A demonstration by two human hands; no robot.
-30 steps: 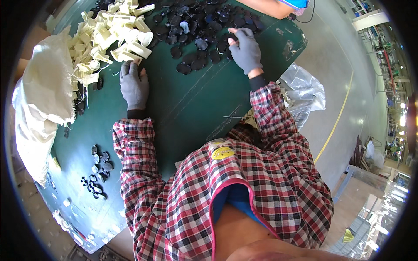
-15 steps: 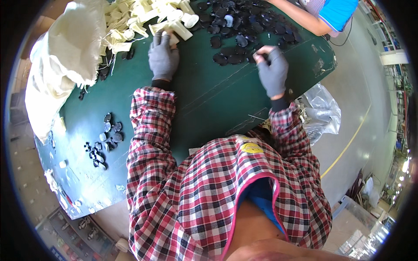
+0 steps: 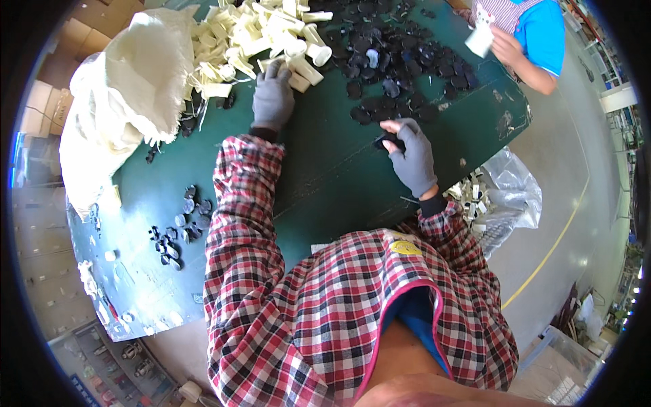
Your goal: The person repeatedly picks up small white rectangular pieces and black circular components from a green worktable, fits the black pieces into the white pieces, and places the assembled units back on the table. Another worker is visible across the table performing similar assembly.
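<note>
A black rounded piece (image 3: 382,140) sits in the grip of a grey-gloved right hand (image 3: 411,157), pinched between thumb and fingertips over a green counter (image 3: 339,163), just short of a heap of black pieces (image 3: 407,61). That grip is closed down to about the width of the piece. The left hand (image 3: 273,102), likewise gloved, bends its fingers at the near edge of a heap of cream parts (image 3: 237,44), right against a cream part (image 3: 298,83); whether its grip has closed on that part cannot be told from above.

Good handling here would seem to call for a light pinch at the rim of the black piece, its face left open to view, and for the left fingers to lift one part cleanly without dragging its neighbours. Too hard a squeeze could tip the piece out of the fingertips.

Left of the cream heap slumps a white woven sack (image 3: 122,102); nearer lies a small cluster of dark pieces (image 3: 169,244). Past the counter's right edge hangs a clear plastic bag (image 3: 522,190). Across the counter, a co-worker's hand (image 3: 505,47) holds a white item (image 3: 480,39).
</note>
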